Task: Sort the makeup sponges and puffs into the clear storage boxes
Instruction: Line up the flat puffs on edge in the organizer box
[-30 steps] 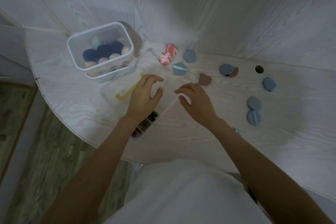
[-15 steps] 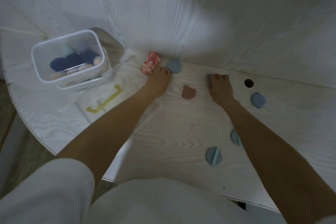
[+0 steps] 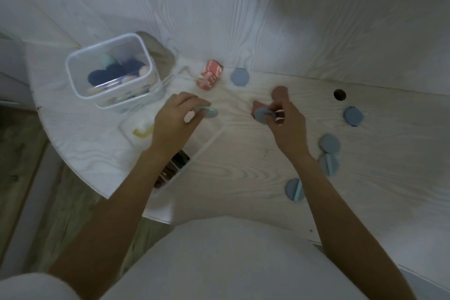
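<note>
Above the desk [image 3: 243,168]: left hand [image 3: 174,124] pinches a puff [image 3: 210,112], right hand [image 3: 288,124] grips another puff [image 3: 264,115]. Advise keeping both pinches firm; release only over the box [image 3: 73,73].

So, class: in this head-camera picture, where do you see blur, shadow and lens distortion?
Head view: both hands are motion-smeared, the left hand pinching a puff; a soft shadow dims the wall upper right; the wide lens bends the table edge; light is dim and bluish.

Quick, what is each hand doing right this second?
Left hand: closed, pinching a pale blue puff.
Right hand: closed, gripping a grey-blue puff.
</note>
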{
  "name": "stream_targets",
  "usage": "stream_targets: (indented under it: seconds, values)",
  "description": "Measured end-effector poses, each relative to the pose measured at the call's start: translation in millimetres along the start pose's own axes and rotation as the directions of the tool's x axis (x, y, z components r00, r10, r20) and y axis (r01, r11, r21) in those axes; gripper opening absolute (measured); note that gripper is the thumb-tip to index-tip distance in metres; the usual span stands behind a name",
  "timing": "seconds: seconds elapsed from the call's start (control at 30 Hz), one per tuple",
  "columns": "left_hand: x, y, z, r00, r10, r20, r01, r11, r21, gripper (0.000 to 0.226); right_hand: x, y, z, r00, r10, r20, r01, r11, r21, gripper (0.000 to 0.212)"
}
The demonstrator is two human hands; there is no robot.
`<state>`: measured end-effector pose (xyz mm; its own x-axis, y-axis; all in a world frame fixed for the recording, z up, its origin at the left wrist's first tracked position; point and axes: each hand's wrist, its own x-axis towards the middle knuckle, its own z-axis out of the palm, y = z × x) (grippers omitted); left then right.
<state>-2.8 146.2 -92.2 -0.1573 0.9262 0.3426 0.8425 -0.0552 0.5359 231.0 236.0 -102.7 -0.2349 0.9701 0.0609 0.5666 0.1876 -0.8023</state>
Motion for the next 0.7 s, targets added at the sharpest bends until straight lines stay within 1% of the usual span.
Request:
stream_targets:
  seconds: [0.07,0.13,0.17,0.27,0.33,0.4,0.5,0.57,0.63,0.7]
  values:
    - [-23.3,-10.4,-17.1,0.995,-0.095,-0.009,0.095,0.995,-0.020,0.013,-20.3,-14.8,6.2,0.997,0.062,0.044,-0.067,0.992,0.108,0.014]
    - [-40.8,-21.8,-27.0,0.994,-0.106,0.005,0.106,0.994,-0.021,0.013,-34.7,-21.8,14.5,0.987,0.111,0.115,-0.133,0.969,0.207,0.018]
    - [-45.7,-25.2,-29.4,0.997,-0.074,0.027,0.074,0.997,0.002,0.014,-38.0,-24.3,18.1,0.981,0.134,0.138,-0.166,0.954,0.251,0.017]
    - [-52.7,-30.5,-29.4,0.990,0.073,0.120,-0.086,0.990,0.108,0.014,-42.3,-34.5,29.2,0.974,0.170,0.153,-0.212,0.919,0.333,0.016]
    - [-52.1,-32.7,-24.3,0.976,0.107,0.190,-0.135,0.981,0.142,0.008,-44.7,-42.7,37.2,0.972,0.185,0.148,-0.228,0.901,0.369,0.014]
    - [-50.4,-35.0,-17.1,0.957,0.102,0.271,-0.150,0.975,0.164,0.010,-47.7,-49.6,46.8,0.970,0.182,0.162,-0.232,0.894,0.383,0.011]
    - [-50.9,-41.3,-9.9,0.914,0.088,0.396,-0.184,0.960,0.212,0.009,-51.8,-59.5,62.8,0.963,0.156,0.219,-0.225,0.913,0.339,0.009]
    - [-52.4,-45.4,-10.4,0.891,0.055,0.451,-0.175,0.958,0.229,0.004,-54.1,-67.0,75.4,0.968,0.139,0.209,-0.193,0.945,0.265,0.008]
    - [-55.8,-48.2,-12.3,0.883,0.041,0.467,-0.174,0.953,0.246,0.009,-57.4,-72.6,89.3,0.980,0.122,0.160,-0.146,0.978,0.149,0.010]
    - [-59.4,-50.7,-12.3,0.888,0.074,0.454,-0.208,0.944,0.254,0.016,-61.4,-76.0,101.7,0.988,0.069,0.137,-0.073,0.997,0.022,0.012]
